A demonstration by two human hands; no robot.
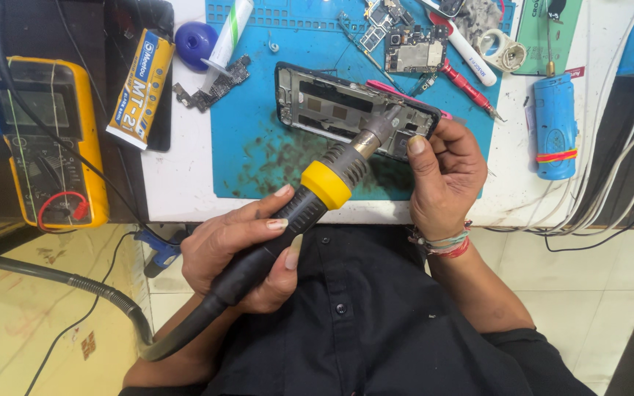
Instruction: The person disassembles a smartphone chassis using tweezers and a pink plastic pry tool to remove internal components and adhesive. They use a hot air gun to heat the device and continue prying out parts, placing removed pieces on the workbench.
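Observation:
My left hand [240,246] grips the black handle of a hot-air gun [317,192] with a yellow collar. Its metal nozzle points at the right end of an opened phone frame [332,106] lying on the blue work mat [258,158]. My right hand [445,172] holds the right end of that phone frame, thumb on its edge, close beside the nozzle tip. A thick grey hose [104,293] runs from the gun's handle down to the left.
A yellow multimeter [53,139] sits at the left, with a yellow and blue tube box [141,88] beside it. A circuit board [414,53], a red screwdriver [467,86], a white syringe [227,37] and small parts lie on the mat. A blue cylinder [555,125] and cables are at the right.

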